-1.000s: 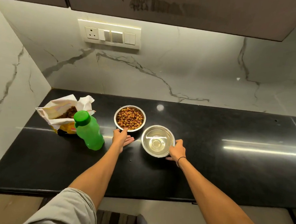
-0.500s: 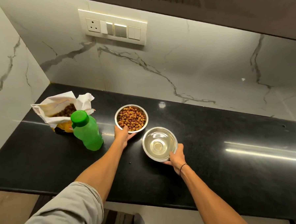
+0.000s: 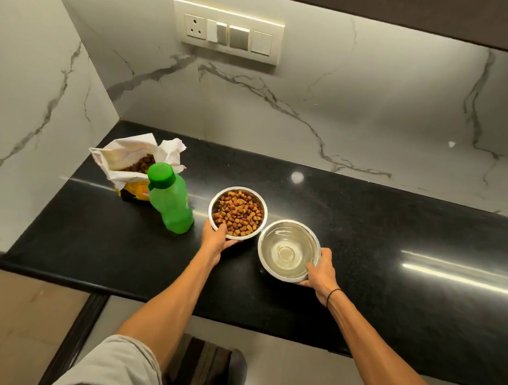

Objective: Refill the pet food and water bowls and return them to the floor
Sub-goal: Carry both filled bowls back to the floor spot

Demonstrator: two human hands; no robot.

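Two steel bowls stand on the black counter [image 3: 389, 273]. The food bowl [image 3: 237, 212] is full of brown and yellow kibble, and my left hand [image 3: 215, 239] grips its near rim, thumb over the edge. To its right the water bowl [image 3: 288, 250] holds clear water. My right hand [image 3: 320, 271] grips that bowl's near right rim, thumb inside the edge. Whether either bowl is lifted off the counter I cannot tell.
A green capped bottle [image 3: 170, 199] stands left of the food bowl. Behind it an open kibble bag [image 3: 130, 162] leans near the left marble wall. A switch panel [image 3: 228, 32] is on the back wall. Beige floor and a dark striped mat [image 3: 205, 369] lie below the counter edge.
My left hand went from lying beside the food bowl to gripping its rim. My right hand closed more firmly on the water bowl's rim. The view shifted left and tilted down.
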